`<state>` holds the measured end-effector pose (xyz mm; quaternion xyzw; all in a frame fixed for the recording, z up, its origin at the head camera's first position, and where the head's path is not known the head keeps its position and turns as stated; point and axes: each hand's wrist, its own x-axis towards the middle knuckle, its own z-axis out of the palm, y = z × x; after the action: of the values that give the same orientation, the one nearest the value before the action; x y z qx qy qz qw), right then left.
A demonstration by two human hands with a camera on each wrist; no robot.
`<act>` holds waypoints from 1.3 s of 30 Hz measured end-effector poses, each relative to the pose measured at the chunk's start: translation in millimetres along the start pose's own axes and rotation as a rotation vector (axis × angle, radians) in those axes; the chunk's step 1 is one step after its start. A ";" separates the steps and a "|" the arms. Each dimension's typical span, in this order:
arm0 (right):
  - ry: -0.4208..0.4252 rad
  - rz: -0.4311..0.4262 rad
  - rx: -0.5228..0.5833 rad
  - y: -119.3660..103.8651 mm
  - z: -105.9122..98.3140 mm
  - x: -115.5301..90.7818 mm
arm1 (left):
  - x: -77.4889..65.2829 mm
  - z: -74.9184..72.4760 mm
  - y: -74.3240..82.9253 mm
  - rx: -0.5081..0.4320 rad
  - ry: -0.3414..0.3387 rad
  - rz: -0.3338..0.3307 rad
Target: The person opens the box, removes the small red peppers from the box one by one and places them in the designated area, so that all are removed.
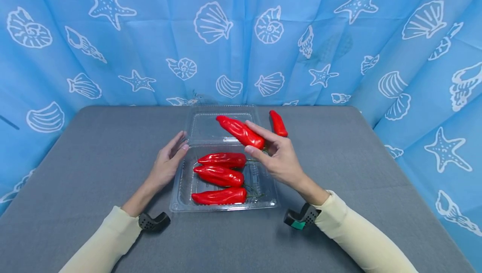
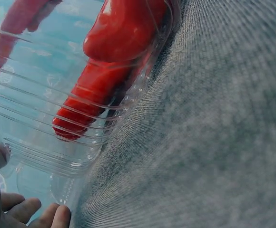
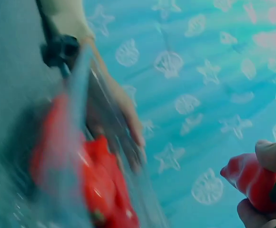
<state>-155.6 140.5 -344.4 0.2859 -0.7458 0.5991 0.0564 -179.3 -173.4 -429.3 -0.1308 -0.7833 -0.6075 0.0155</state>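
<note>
My right hand (image 1: 284, 160) pinches a long red pepper (image 1: 242, 133) near its stem end, between thumb and fingers. The pepper is held above a clear plastic clamshell box (image 1: 177, 197), its tip pointing to the far left. Inside the box lie three more red peppers: an upper one (image 1: 222, 160), a middle one (image 1: 220, 176) and a lower one (image 1: 219, 196). At the box's left side is my left hand (image 1: 165, 162), fingers relaxed and thumb close to the wall; contact is hard to tell. The left wrist view shows its fingers (image 2: 33, 211) just beyond the box's corner.
The box's clear lid (image 1: 205, 126) lies folded back on the far side. Another red pepper (image 1: 278, 123) lies on the grey tabletop (image 1: 339, 172), right of the lid. A blue shell-patterned curtain (image 1: 241, 55) hangs behind the table. The right wrist view is blurred around the box.
</note>
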 end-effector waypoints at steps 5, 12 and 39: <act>0.151 0.041 0.010 10.5 -21.4 12.5 | -0.4 0.2 -1.7 -0.004 0.007 0.005; 0.351 0.050 0.003 38.8 -52.7 23.8 | -0.4 0.7 -2.6 -0.008 0.010 0.008; 0.474 0.315 -0.392 135.7 -106.3 7.0 | 0.4 1.9 -0.7 -0.026 0.015 -0.014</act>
<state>-255.9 252.5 -429.0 0.0037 -0.8478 0.4955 0.1890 -179.6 -171.7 -430.4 -0.1208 -0.7761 -0.6188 0.0156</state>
